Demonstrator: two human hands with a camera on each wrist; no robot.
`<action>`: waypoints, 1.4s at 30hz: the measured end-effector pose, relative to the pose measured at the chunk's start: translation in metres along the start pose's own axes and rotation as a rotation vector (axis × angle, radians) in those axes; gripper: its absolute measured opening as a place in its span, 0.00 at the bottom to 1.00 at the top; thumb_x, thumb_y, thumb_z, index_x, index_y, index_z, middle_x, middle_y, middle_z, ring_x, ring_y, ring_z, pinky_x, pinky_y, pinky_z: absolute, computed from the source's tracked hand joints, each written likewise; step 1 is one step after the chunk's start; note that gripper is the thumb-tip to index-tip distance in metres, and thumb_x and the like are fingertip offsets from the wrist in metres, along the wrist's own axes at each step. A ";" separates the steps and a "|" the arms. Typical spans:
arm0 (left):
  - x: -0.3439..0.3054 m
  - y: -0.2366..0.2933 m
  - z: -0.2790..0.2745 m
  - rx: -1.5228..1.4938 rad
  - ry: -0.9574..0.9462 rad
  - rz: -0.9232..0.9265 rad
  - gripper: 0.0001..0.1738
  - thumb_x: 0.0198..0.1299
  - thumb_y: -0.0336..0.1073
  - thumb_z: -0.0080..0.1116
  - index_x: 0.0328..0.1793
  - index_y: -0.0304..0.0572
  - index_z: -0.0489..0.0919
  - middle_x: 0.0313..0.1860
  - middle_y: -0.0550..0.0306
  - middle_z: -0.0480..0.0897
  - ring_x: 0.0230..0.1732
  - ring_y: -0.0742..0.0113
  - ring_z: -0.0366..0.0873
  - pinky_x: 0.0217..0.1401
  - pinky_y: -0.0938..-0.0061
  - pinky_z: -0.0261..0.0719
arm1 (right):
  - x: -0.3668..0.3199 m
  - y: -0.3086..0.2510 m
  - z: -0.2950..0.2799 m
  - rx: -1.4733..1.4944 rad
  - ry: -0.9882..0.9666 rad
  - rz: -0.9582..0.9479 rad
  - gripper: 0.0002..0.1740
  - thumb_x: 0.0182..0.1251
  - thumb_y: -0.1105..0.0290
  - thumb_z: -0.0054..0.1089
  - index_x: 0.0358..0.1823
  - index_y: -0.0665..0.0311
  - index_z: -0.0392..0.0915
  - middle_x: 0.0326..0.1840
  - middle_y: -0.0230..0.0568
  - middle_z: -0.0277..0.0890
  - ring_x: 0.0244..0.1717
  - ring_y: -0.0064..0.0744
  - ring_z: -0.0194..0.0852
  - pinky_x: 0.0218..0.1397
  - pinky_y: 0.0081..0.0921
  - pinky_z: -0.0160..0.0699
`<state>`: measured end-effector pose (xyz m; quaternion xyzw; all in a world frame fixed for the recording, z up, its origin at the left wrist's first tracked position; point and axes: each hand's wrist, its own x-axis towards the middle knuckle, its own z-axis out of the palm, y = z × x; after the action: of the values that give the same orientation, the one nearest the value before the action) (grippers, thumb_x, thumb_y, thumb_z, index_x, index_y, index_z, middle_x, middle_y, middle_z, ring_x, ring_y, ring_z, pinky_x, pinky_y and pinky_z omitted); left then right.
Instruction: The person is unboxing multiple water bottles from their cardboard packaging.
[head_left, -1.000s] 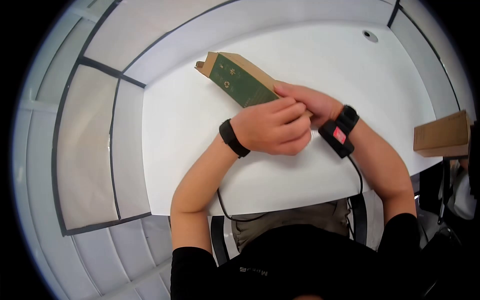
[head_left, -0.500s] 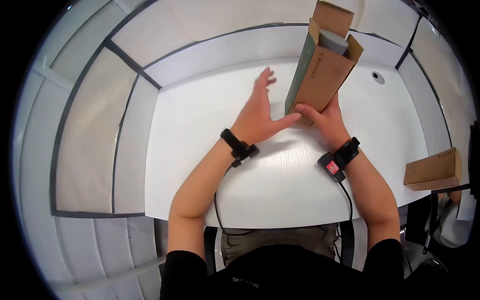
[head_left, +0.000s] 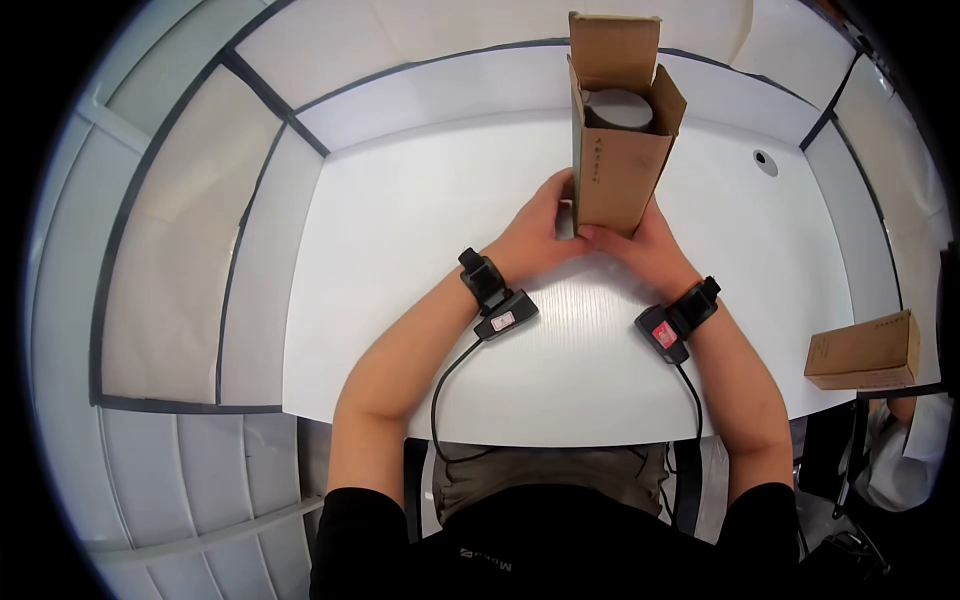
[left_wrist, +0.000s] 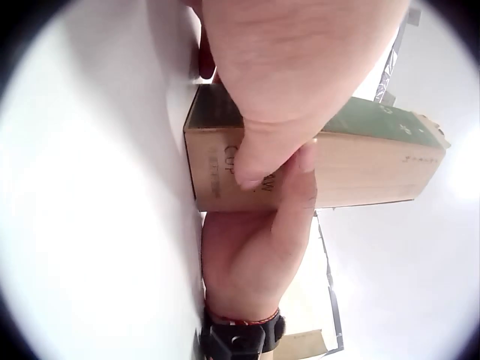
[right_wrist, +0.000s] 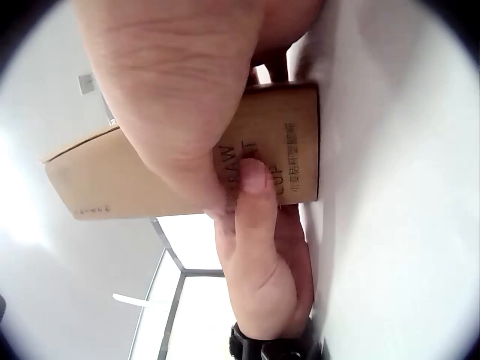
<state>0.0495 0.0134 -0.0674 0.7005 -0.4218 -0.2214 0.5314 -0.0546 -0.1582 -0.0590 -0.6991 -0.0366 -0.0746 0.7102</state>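
A brown cardboard box (head_left: 622,185) stands upright on the white table, its top flap raised and its side flaps spread. Inside the opening shows the round grey top of a cup (head_left: 618,108); the rest is hidden in the box. My left hand (head_left: 540,232) grips the lower left side, and my right hand (head_left: 655,248) grips the lower right. Both thumbs lie across the front face near the base. In the left wrist view, a green side of the box (left_wrist: 375,120) shows; the right wrist view shows dark lettering on the box (right_wrist: 289,157).
Another closed brown box (head_left: 862,352) lies at the table's right front edge. White partition panels (head_left: 440,95) surround the table (head_left: 400,200) at the back and sides. A cable hole (head_left: 765,163) is set at the back right. Cables hang from both wrist cameras (head_left: 508,314).
The box went from lying tilted in both hands to upright, with its open top up. My left hand came off it, then returned to its left side; the right hand kept holding.
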 end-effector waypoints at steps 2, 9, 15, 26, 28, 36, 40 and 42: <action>-0.002 0.003 0.000 0.013 0.018 -0.012 0.50 0.57 0.31 0.71 0.82 0.37 0.52 0.76 0.44 0.67 0.77 0.53 0.66 0.79 0.59 0.64 | -0.001 -0.005 0.000 -0.007 0.002 0.046 0.47 0.62 0.73 0.73 0.78 0.60 0.53 0.69 0.40 0.70 0.71 0.34 0.68 0.71 0.35 0.73; -0.004 0.004 -0.005 0.099 -0.007 0.041 0.57 0.58 0.36 0.72 0.84 0.37 0.43 0.78 0.39 0.62 0.80 0.48 0.60 0.82 0.55 0.59 | -0.004 -0.006 -0.009 -0.108 -0.013 0.174 0.42 0.64 0.74 0.71 0.78 0.63 0.59 0.69 0.42 0.73 0.72 0.35 0.69 0.74 0.36 0.70; -0.001 0.021 -0.018 0.121 0.203 0.318 0.63 0.56 0.41 0.73 0.85 0.38 0.36 0.77 0.38 0.61 0.78 0.46 0.62 0.80 0.52 0.59 | -0.003 0.005 -0.015 -0.172 -0.101 0.066 0.45 0.62 0.78 0.68 0.80 0.62 0.57 0.74 0.42 0.69 0.74 0.38 0.68 0.77 0.36 0.65; -0.007 0.075 -0.039 0.431 0.315 0.626 0.43 0.53 0.37 0.75 0.74 0.42 0.66 0.69 0.48 0.65 0.69 0.53 0.68 0.71 0.60 0.70 | -0.008 -0.008 -0.002 -0.315 -0.165 0.019 0.45 0.62 0.74 0.71 0.79 0.63 0.57 0.73 0.44 0.69 0.73 0.41 0.68 0.76 0.38 0.67; -0.006 0.074 -0.039 0.384 0.320 0.623 0.41 0.53 0.38 0.76 0.72 0.43 0.68 0.68 0.48 0.65 0.69 0.53 0.69 0.71 0.61 0.71 | -0.007 -0.008 -0.002 -0.307 -0.173 0.017 0.44 0.63 0.71 0.71 0.78 0.64 0.58 0.72 0.44 0.69 0.73 0.41 0.69 0.75 0.38 0.67; -0.008 0.081 -0.040 0.581 0.463 0.771 0.39 0.49 0.39 0.79 0.67 0.39 0.71 0.67 0.47 0.66 0.68 0.51 0.67 0.66 0.60 0.73 | -0.007 -0.004 0.001 -0.049 -0.127 0.057 0.42 0.68 0.63 0.69 0.77 0.67 0.58 0.69 0.44 0.69 0.69 0.40 0.70 0.73 0.39 0.68; -0.008 0.085 -0.039 0.638 0.471 0.829 0.45 0.46 0.39 0.81 0.69 0.38 0.68 0.66 0.47 0.66 0.67 0.52 0.67 0.65 0.60 0.74 | -0.007 -0.003 -0.003 -0.167 -0.090 -0.084 0.43 0.67 0.63 0.69 0.78 0.65 0.56 0.71 0.45 0.66 0.70 0.40 0.69 0.72 0.39 0.68; -0.008 0.087 -0.037 0.622 0.485 0.809 0.49 0.45 0.40 0.82 0.72 0.38 0.65 0.66 0.47 0.66 0.67 0.53 0.68 0.64 0.60 0.74 | -0.006 -0.001 0.001 -0.292 0.054 -0.329 0.43 0.67 0.64 0.69 0.79 0.64 0.55 0.72 0.46 0.65 0.71 0.41 0.67 0.72 0.39 0.68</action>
<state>0.0423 0.0339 0.0254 0.6376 -0.5677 0.3021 0.4242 -0.0610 -0.1565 -0.0590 -0.7767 -0.1199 -0.2128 0.5806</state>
